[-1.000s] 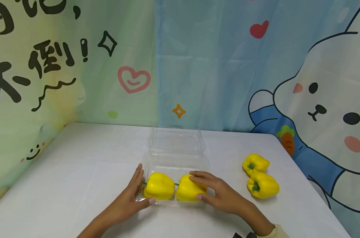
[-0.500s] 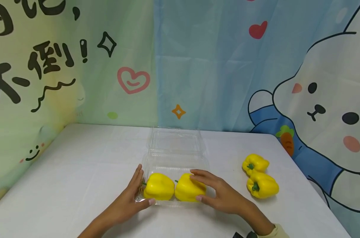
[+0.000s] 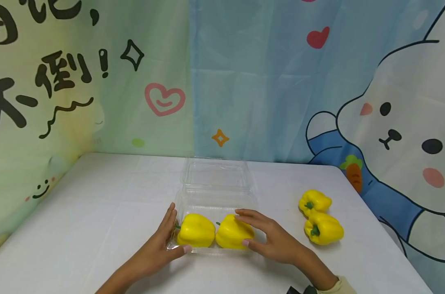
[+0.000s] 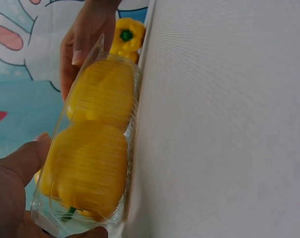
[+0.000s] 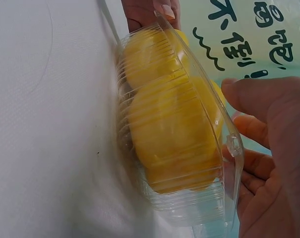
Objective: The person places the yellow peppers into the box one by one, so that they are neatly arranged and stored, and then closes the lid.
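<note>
A clear hinged plastic box [image 3: 216, 210] lies on the table with its lid [image 3: 218, 174] folded back. Two yellow bell peppers sit side by side in its front half, the left pepper [image 3: 196, 230] and the right pepper [image 3: 234, 232], touching each other. My left hand [image 3: 160, 247] holds the box by its left end, thumb at the front rim and fingers along the side. My right hand [image 3: 272, 239] grips the right pepper, fingertips on its top and thumb at its front. Through the ribbed wall, both wrist views show the peppers lying inside.
Two more yellow peppers rest together on the right of the white table [image 3: 79, 228], a farther pepper [image 3: 315, 202] and a nearer pepper [image 3: 323, 229]. A printed cloth backdrop [image 3: 252, 81] stands behind the table. Something black [image 3: 299, 290] shows at the bottom edge.
My right hand has slid the right pepper slightly left against the left one, and its stem has tipped upward. The left hand and the box have stayed in place.
</note>
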Available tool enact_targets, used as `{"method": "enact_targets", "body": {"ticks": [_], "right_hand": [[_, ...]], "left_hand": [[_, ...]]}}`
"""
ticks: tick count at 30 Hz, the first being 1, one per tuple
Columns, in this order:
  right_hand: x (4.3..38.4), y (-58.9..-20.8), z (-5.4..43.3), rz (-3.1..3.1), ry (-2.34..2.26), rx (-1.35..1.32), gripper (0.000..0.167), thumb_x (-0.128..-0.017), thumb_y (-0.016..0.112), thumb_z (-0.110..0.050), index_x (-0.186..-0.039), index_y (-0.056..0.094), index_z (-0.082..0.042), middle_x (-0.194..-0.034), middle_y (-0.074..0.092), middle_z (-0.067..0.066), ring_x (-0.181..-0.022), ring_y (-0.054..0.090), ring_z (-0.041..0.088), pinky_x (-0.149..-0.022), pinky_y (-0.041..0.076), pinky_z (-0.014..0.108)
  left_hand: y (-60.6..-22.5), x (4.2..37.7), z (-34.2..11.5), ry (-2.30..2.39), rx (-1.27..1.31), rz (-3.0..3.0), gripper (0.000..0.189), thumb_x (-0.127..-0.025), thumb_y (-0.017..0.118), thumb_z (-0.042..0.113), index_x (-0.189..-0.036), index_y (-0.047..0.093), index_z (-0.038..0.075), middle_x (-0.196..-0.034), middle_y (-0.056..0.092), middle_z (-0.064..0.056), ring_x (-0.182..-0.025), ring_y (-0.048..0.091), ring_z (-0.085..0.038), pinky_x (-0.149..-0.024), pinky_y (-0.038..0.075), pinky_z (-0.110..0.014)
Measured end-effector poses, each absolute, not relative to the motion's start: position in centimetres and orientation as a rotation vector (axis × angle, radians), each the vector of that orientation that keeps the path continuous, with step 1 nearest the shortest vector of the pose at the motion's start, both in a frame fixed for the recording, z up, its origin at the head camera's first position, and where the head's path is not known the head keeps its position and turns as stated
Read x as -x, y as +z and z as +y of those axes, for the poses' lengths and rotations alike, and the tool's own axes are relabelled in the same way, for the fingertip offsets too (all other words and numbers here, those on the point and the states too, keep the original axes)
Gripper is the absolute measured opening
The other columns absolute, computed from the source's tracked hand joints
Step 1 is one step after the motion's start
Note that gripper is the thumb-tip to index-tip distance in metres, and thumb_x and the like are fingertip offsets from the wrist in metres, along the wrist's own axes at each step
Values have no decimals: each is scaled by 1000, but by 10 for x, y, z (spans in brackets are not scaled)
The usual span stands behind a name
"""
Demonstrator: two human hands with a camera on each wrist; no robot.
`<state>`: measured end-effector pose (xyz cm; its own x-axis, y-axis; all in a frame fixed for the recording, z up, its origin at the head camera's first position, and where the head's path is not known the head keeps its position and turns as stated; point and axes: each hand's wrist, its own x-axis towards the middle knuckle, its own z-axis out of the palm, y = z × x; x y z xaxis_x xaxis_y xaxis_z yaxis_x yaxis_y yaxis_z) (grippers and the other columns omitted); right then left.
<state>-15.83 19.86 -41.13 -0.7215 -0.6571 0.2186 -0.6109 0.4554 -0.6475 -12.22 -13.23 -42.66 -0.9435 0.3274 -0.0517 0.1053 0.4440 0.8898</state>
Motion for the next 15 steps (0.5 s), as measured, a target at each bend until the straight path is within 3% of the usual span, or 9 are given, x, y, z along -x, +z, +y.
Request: {"method": "enact_targets", "body": {"ticks": [6,10,15], "right_hand": [[158,-409,198,2627,-1156,1132,52,-96,64,-31,-145,48,-22,-149,41,-4,-135,40,22,-105,37,53],[158,-407,199,2637,-1190,1111,52,-95,65,-29,-144,48,-25,-147,43,-5,-134,41,22,-104,37,55],[155,-405,201,2664,-1227,1138,51,-96,64,-23,-144,48,-25,-146,44,-4,-133,43,22,-104,39,51]], "left_hand": [[-427,122,-134,1526,-404,2471,105,-87,73,40,-156,1,9,-161,-16,3,-146,0,-24,-113,17,-44],[-429,124,-134,1516,-392,2470,105,-87,72,42,-156,0,11,-159,-16,10,-146,-4,-19,-114,15,-43],[-428,124,-133,1523,-398,2456,106,-87,73,41,-156,-1,10,-159,-17,9,-146,-3,-21,-113,17,-44]]}}
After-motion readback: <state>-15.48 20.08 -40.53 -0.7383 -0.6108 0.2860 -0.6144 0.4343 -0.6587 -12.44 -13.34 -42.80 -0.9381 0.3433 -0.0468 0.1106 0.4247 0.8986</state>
